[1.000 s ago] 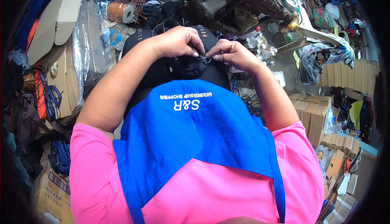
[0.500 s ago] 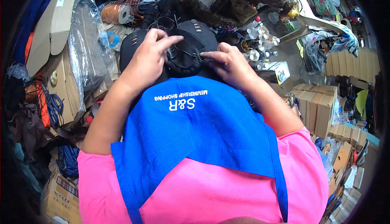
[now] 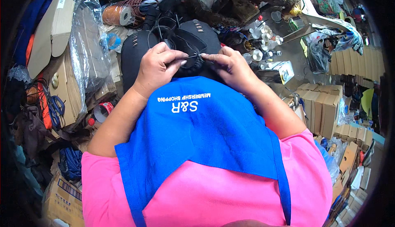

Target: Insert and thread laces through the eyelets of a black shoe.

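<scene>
A black piece with a gathered, stitched-looking rim (image 3: 191,65) rests between my dark-clothed knees, just beyond the blue apron (image 3: 197,132). My left hand (image 3: 158,67) is closed in a pinch on a thin dark strand (image 3: 192,56), which runs across to my right fingertips. Whether the strand is thread or a needle is hard to make out. My right hand (image 3: 235,67) pinches at the right edge of the black piece, its other fingers curled. Loose black cord (image 3: 161,24) loops above the piece.
An orange spool (image 3: 117,15) and coiled brown cord lie at the upper left, near cardboard sheets (image 3: 68,87) and clear plastic. Several small bottles (image 3: 263,37) stand at the upper right. Cardboard stacks (image 3: 319,105) are at the right, and a clear bottle (image 3: 103,111) lies by my left forearm.
My left hand has come down and right, its spread thumb and finger closing on the strand near my right fingertips. My right hand stays at the piece's edge.
</scene>
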`<control>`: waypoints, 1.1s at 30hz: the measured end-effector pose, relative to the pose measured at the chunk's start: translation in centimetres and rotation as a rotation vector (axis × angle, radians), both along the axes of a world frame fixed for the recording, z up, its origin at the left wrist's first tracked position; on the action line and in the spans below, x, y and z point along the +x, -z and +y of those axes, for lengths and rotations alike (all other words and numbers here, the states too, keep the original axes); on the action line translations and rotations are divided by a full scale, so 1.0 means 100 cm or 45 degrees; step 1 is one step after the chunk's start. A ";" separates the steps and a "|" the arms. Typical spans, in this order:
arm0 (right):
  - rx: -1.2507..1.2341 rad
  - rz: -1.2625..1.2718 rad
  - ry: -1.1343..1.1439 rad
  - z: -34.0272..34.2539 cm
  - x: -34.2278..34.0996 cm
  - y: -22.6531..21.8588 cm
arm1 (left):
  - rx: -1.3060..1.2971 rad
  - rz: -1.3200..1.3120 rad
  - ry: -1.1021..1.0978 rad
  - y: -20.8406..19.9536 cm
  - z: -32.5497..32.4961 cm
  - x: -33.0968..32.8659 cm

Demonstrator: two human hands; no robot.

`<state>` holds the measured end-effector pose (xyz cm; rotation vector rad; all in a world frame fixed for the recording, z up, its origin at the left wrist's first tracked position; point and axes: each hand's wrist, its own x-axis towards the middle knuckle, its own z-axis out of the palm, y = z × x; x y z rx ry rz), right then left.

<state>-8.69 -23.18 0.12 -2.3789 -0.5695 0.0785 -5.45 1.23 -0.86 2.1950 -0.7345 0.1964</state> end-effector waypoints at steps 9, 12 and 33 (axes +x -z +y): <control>0.184 0.654 -0.033 -0.012 0.037 -0.019 | -0.203 0.360 0.030 0.014 0.001 0.012; 0.150 0.671 -0.055 -0.012 0.042 -0.022 | -0.177 0.360 0.039 0.016 0.000 0.014; 0.170 0.683 -0.102 -0.017 0.047 -0.016 | -0.203 0.382 0.097 0.014 -0.001 0.014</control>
